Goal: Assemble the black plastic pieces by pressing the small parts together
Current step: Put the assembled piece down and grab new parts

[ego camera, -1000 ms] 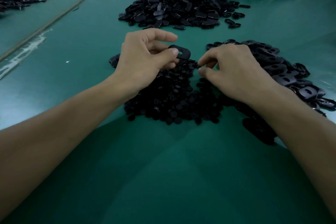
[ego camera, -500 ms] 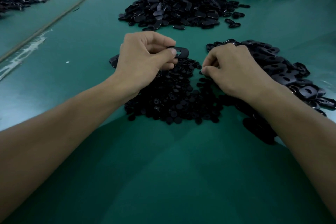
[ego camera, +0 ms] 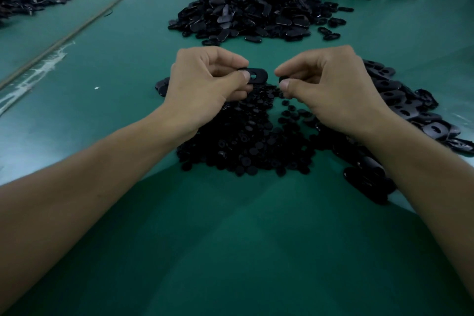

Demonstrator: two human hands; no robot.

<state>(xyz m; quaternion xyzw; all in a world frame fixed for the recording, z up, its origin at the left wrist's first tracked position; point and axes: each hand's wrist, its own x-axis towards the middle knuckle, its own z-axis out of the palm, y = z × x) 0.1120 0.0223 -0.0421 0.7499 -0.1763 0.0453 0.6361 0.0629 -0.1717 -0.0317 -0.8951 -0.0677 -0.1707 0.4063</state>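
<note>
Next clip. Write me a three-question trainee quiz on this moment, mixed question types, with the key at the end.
1. True or false: the left hand pinches an oval plate with a hole in it.
2. The small round piece pinched in the right hand is: A) pressed into the plate, B) held apart from the plate, C) already dropped.
3. Fill in: the pile lying under both hands is made of small ____ pieces.
Key: 1 true; 2 B; 3 round.
</note>
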